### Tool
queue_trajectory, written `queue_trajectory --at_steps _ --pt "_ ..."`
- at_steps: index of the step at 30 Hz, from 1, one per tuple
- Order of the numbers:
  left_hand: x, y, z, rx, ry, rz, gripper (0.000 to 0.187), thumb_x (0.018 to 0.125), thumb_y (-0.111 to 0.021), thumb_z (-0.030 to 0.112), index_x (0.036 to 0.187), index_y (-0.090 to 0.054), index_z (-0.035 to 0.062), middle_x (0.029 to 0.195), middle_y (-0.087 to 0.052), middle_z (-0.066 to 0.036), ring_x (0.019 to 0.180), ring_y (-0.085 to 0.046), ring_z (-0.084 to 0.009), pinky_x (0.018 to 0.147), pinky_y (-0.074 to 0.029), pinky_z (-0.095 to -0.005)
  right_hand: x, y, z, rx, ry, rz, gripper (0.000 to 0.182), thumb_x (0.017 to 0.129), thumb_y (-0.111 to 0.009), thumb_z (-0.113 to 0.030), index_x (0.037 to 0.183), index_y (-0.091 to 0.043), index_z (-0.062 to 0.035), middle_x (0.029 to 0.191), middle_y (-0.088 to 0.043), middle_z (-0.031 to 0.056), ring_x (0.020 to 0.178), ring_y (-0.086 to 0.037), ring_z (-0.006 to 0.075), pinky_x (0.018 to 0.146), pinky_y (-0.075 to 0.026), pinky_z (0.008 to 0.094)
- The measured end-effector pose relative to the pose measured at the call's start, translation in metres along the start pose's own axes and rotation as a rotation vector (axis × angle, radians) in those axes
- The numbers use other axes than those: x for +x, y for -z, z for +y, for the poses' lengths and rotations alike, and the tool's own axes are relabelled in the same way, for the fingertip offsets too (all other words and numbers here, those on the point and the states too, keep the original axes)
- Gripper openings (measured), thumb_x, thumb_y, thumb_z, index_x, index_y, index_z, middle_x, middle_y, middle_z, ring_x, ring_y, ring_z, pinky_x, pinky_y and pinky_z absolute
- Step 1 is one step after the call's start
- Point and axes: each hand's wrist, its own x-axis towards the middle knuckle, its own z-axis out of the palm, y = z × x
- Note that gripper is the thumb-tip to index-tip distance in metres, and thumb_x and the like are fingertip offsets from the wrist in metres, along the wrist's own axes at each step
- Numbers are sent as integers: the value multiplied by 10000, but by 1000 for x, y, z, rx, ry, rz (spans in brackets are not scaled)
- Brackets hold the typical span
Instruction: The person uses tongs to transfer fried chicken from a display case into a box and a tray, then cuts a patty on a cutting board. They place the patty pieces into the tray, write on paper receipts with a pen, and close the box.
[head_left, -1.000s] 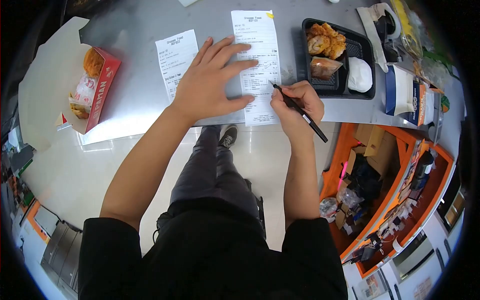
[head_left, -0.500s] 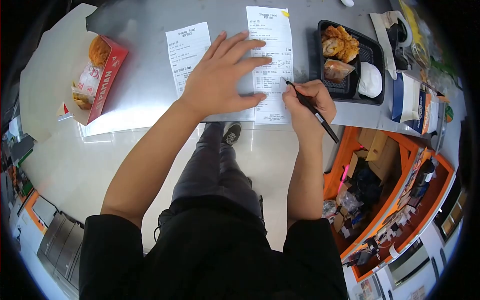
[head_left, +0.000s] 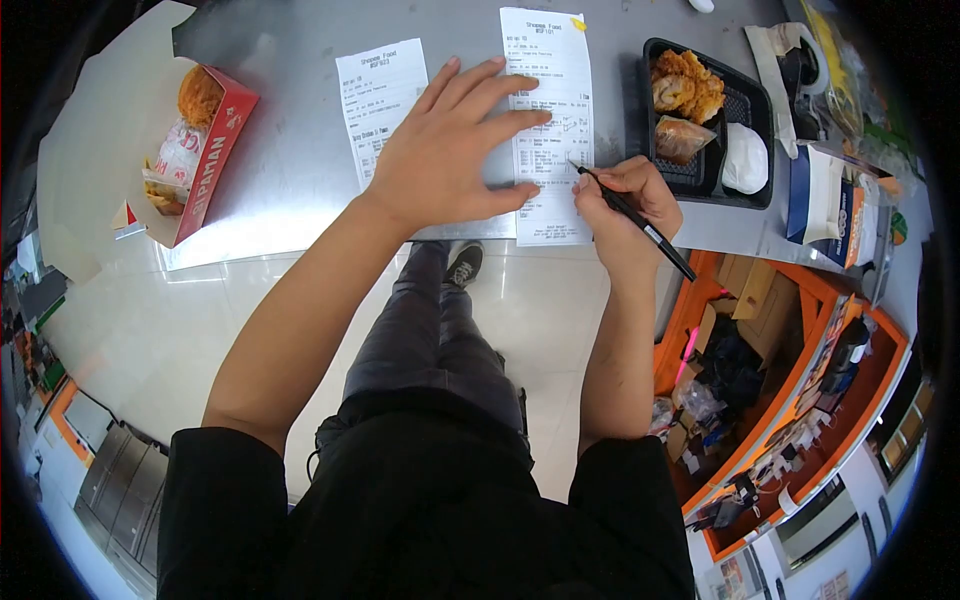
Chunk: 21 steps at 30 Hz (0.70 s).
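My left hand (head_left: 445, 150) lies spread, its fingertips resting on the left part of the long printed receipt (head_left: 552, 215). Between the fingers of my right hand (head_left: 632, 208) is a black pen (head_left: 650, 232), its tip on or just over the receipt's middle, where pen marks show. A shorter receipt (head_left: 380, 85) lies to the left, partly hidden by my left hand. To the right stands a black tray (head_left: 740, 98) with fried chicken (head_left: 688, 84), a small wrapped packet (head_left: 682, 138) and a round white wrapped item (head_left: 744, 158).
At the left of the metal table (head_left: 300, 120) is an open red box (head_left: 222, 150) with fried food. Blue-and-white packets (head_left: 822, 205) and a tape roll (head_left: 808, 60) crowd the right edge. An orange shelf unit (head_left: 690, 335) holding bags stands below.
My right hand and the pen have moved slightly right. The long receipt has shifted a little right and up, and my left hand a little right with it.
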Motion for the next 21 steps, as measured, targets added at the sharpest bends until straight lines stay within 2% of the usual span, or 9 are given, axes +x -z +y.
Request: queue_trajectory --at_steps 21 --pt "0 0 -2 -32 8 -33 609 786 -734 442 1284 -611 114 1419 -470 -152 1381 -374 -387 1165 -256 -585 3 -1 3 -41 45 -2 225 690 -722 126 736 -554 -17 754 -591 38 700 -560 85 656 -461 227"
